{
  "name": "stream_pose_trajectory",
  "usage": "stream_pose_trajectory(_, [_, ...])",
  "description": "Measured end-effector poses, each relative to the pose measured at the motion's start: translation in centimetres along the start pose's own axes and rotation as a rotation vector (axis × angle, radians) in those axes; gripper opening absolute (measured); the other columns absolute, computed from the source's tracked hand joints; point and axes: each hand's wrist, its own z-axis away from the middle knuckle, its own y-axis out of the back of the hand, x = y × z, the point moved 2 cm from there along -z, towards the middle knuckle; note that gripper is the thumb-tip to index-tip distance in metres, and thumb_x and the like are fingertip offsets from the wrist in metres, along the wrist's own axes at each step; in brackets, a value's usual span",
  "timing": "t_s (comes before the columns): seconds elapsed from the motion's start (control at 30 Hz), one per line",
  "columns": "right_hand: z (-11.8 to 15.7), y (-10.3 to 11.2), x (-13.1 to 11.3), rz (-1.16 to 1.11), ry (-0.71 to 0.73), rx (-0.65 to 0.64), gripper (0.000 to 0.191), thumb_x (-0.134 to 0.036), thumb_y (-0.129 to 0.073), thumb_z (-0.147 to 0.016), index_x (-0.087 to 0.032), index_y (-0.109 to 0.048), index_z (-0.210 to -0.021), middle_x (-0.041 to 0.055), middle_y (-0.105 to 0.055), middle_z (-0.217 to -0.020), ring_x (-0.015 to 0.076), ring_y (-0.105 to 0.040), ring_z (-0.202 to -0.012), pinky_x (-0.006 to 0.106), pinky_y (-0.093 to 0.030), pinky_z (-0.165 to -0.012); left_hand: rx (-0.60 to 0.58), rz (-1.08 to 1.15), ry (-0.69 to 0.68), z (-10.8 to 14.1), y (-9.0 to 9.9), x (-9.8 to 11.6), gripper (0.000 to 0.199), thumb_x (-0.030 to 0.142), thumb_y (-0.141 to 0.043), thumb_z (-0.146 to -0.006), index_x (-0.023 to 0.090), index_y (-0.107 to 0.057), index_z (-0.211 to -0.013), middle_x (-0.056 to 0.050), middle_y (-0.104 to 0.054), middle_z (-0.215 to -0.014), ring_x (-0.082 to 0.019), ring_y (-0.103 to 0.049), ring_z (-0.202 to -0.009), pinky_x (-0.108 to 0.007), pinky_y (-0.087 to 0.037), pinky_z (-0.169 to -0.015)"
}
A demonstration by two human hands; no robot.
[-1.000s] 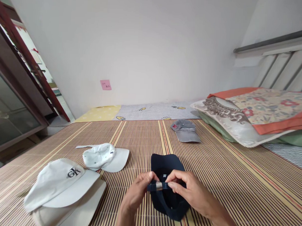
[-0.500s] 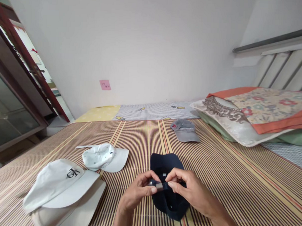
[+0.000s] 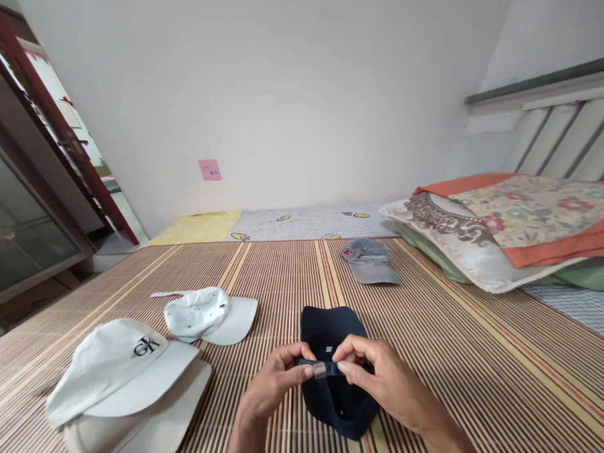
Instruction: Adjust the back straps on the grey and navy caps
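Note:
A dark navy baseball cap [image 3: 332, 322] lies on the striped mat in front of me, its brim pointing away and its back strap towards me. On the strap sits a silvery metal buckle [image 3: 320, 370]. My left hand [image 3: 278, 379] pinches the strap at the buckle's left side between thumb and fingers. From the right, my right hand [image 3: 376, 370] pinches the strap just beyond the buckle. The fingertips cover parts of the strap, and the two hands are a short way apart.
White caps with a CK mark on the top one [image 3: 120, 365] are stacked at left. Behind them is a small pale cap [image 3: 202, 319] with a loose strap. A grey cap [image 3: 370, 261] lies farther back. Pillows [image 3: 461, 240] are at right on the striped mat [image 3: 280, 279].
The buckle has shifted slightly right and up, and my left thumb has moved right with it. My right hand has barely moved. The other caps stay where they were.

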Motion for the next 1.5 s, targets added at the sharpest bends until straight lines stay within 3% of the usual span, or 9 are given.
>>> stream_pose_trajectory(0.13, [0.3,1.2,0.9,0.008,0.008,0.023,0.023,-0.040,-0.058,-0.102,-0.024,-0.073,-0.097,-0.0002,-0.072,-0.083,0.0184,-0.068,-0.080,0.033,-0.048,-0.076,0.056,-0.016,-0.003,0.0,0.1,-0.1,0.033,0.046,-0.084,-0.085,0.017,-0.070,-0.084,0.002,-0.055,-0.073,-0.012,-0.043,-0.070,-0.025,-0.033,-0.068])
stream_pose_trajectory(0.27, [0.7,3.3,2.5,0.005,0.011,0.074,0.036,-0.052,-0.050,-0.107,-0.027,-0.075,-0.109,0.0034,-0.080,-0.102,0.0231,-0.072,-0.099,0.039,-0.048,-0.093,0.086,0.021,0.006,-0.2,0.3,-0.4,0.035,0.049,-0.083,-0.085,0.017,-0.069,-0.084,0.002,-0.055,-0.071,-0.012,-0.043,-0.068,-0.025,-0.033,-0.066])
stream_pose_trajectory(0.4, [1.1,4.1,3.7,0.016,-0.037,-0.032,0.032,-0.052,-0.057,-0.104,-0.028,-0.076,-0.114,0.0042,-0.080,-0.112,0.0255,-0.071,-0.110,0.040,-0.047,-0.097,0.071,0.051,0.015,-0.3,0.3,-0.5,0.036,0.049,-0.083,-0.084,0.017,-0.069,-0.083,0.002,-0.056,-0.070,-0.012,-0.045,-0.067,-0.025,-0.035,-0.066])
stream_pose_trajectory(0.57, [0.9,3.8,4.8,0.046,-0.071,-0.139,0.017,-0.037,-0.070,-0.096,-0.022,-0.074,-0.090,0.0013,-0.074,-0.089,0.0208,-0.066,-0.085,0.033,-0.046,-0.078,0.021,0.064,0.035,-0.2,0.4,-0.5,0.034,0.049,-0.082,-0.086,0.017,-0.069,-0.084,0.002,-0.057,-0.070,-0.012,-0.046,-0.065,-0.025,-0.036,-0.065])
stream_pose_trajectory(0.73, [0.8,4.0,5.5,-0.171,0.005,-0.165,0.028,-0.045,-0.064,-0.101,-0.020,-0.068,-0.090,0.0023,-0.072,-0.088,0.0192,-0.066,-0.086,0.033,-0.048,-0.082,0.012,0.023,0.061,-0.1,0.7,-0.7,0.035,0.049,-0.083,-0.085,0.016,-0.070,-0.085,0.001,-0.058,-0.070,-0.012,-0.045,-0.065,-0.025,-0.033,-0.065])
stream_pose_trajectory(1.0, [0.9,3.0,3.1,0.017,-0.064,-0.082,0.012,-0.029,-0.064,-0.100,-0.022,-0.073,-0.102,0.0022,-0.077,-0.093,0.0197,-0.071,-0.091,0.033,-0.049,-0.084,0.000,0.010,0.075,-0.2,0.6,-0.9,0.033,0.048,-0.080,-0.086,0.016,-0.071,-0.086,0.002,-0.055,-0.070,-0.012,-0.043,-0.066,-0.026,-0.031,-0.066])
stream_pose_trajectory(1.17, [0.5,1.1,0.8,0.051,-0.057,-0.077,0.011,-0.019,-0.062,-0.095,-0.022,-0.073,-0.094,-0.0007,-0.074,-0.082,0.0170,-0.069,-0.081,0.031,-0.048,-0.078,-0.031,0.030,0.063,-0.1,-0.3,-0.1,0.036,0.045,-0.088,-0.077,0.016,-0.071,-0.089,0.001,-0.057,-0.077,-0.012,-0.043,-0.070,-0.025,-0.030,-0.066])
stream_pose_trajectory(1.33, [0.3,0.6,0.6,0.040,-0.047,-0.070,0.012,-0.020,-0.061,-0.096,-0.021,-0.070,-0.088,-0.0011,-0.071,-0.077,0.0163,-0.066,-0.076,0.030,-0.048,-0.075,-0.059,0.012,0.150,0.0,-0.7,0.3,0.043,0.039,-0.097,-0.064,0.017,-0.069,-0.088,0.003,-0.057,-0.073,-0.010,-0.042,-0.065,-0.024,-0.028,-0.061])
stream_pose_trajectory(1.5, [0.4,0.7,0.7,0.057,-0.045,-0.062,0.010,-0.020,-0.064,-0.093,-0.021,-0.068,-0.085,-0.0008,-0.070,-0.078,0.0163,-0.063,-0.076,0.030,-0.047,-0.073,-0.066,-0.016,0.156,-0.2,-0.7,0.0,0.041,0.042,-0.095,-0.063,0.018,-0.065,-0.076,0.005,-0.053,-0.066,-0.010,-0.039,-0.062,-0.025,-0.026,-0.059])
